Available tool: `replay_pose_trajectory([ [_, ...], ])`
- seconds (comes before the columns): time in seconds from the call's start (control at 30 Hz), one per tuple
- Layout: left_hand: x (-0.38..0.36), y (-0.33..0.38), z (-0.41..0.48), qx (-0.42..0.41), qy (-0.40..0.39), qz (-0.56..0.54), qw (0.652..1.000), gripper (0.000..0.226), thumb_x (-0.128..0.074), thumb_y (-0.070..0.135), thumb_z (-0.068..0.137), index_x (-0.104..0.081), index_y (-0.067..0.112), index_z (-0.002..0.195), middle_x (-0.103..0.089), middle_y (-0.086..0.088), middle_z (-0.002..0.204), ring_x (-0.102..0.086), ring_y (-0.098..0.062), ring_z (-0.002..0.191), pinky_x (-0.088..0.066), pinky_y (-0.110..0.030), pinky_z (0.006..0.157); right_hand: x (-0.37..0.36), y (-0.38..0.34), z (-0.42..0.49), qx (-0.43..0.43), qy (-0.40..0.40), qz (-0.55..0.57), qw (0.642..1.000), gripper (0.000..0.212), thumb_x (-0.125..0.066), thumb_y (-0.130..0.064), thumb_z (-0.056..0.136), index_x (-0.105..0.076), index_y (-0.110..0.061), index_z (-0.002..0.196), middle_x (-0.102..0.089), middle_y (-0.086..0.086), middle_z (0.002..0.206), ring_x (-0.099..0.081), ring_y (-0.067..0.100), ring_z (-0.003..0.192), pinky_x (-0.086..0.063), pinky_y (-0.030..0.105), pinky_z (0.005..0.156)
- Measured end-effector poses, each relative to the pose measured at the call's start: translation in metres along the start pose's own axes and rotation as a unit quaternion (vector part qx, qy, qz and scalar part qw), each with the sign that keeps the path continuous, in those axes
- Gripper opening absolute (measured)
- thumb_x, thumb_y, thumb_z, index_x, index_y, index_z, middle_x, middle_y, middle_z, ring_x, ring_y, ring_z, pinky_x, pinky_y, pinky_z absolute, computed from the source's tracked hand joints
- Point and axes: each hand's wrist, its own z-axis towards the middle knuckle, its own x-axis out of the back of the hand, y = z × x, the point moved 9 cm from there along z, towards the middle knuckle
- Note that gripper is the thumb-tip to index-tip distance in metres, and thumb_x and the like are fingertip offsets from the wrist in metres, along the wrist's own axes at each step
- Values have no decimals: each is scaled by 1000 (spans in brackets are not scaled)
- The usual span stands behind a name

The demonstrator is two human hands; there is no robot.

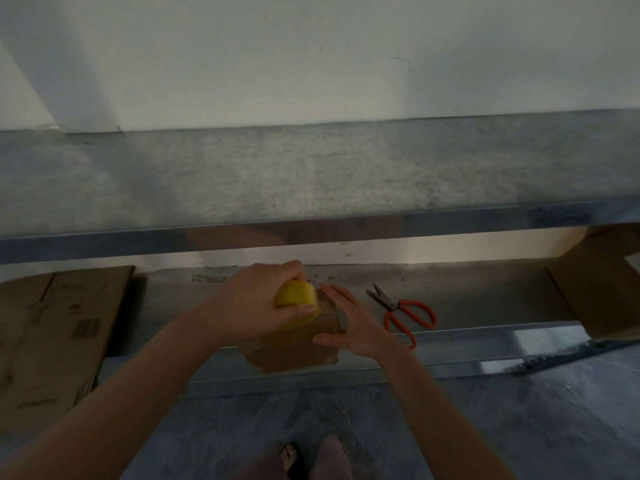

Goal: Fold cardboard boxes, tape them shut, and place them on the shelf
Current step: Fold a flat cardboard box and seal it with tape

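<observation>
At near edge of lower shelf (485,299): small cardboard box (294,344) on the rim; left hand (256,303) curled round yellow tape roll (294,297), roll on box top; right hand (356,329) clasping box's right end, fingers together behind, thumb in front; orange scissors (407,315) just right; flattened cardboard (52,334) far left; upper shelf (311,174) beyond; wall (311,57) behind.

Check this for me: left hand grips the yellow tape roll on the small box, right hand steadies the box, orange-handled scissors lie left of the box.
Wrong side: the head view shows the orange-handled scissors lying right of the small box, past the right hand. The rest stands.
</observation>
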Motion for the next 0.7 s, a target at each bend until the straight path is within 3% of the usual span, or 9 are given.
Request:
replay_pose_trajectory([
  [0.2,-7,-57,-21,80,6,-35,996,39,-64,63,75,-53,33,98,-59,15,92,-56,-1,81,-53,-33,71,-1,1,-1,2,-11,9,1000,100,-78,-51,77,-15,-40,153,-13,-15,155,-23,5,131,-32,30,111],
  [0.3,-11,-69,-23,78,9,-28,997,46,-53,73,68,-54,35,94,-60,17,88,-57,1,79,-52,-32,70,0,-1,0,4,-12,8,1000,101,-78,-51,76,-15,-39,154,-12,-14,156,-23,5,132,-30,30,112],
  [0.47,-19,-75,-22,82,-13,-2,997,31,-73,56,73,-56,37,92,-59,18,87,-55,1,80,-49,-31,71,-3,1,1,2,-15,15,1000,102,-78,-53,75,-14,-40,154,-10,-16,156,-23,9,136,-31,32,112],
  [0.6,-17,-97,-31,110,-28,76,991,27,-71,53,77,-56,39,94,-56,20,87,-54,-3,82,-43,-29,73,0,1,1,6,-12,3,1000,101,-77,-52,76,-15,-36,154,-12,-12,157,-21,5,134,-28,29,113],
  [0.7,-14,-115,-38,133,-33,62,989,27,-72,54,75,-60,37,93,-59,19,88,-54,-1,82,-46,-29,76,-1,-1,3,6,-20,-6,1000,102,-76,-53,76,-13,-37,154,-11,-13,157,-21,3,132,-26,25,110],
])
